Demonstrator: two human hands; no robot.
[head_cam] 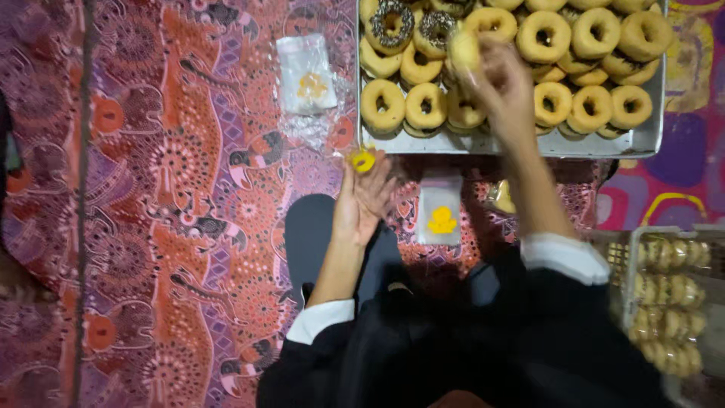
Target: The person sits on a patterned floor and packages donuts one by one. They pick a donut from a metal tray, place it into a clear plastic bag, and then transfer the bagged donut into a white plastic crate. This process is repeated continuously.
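Soft, fairly dim indoor light falls from above, brightest on the metal tray (649, 140) of doughnuts at the top. The lower middle sinks into near black where the dark clothing swallows detail. The right hand (498, 79) is smeared by motion blur, its fingers (483, 57) indistinct. The left hand (365, 198) is sharper. The patterned cloth (174, 227) looks mildly soft and darkens toward the left edge. No strong glare shows.

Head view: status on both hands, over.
Right hand lifting a blurred doughnut over the metal tray. Left hand fingering a small yellow piece. Nothing obstructing.
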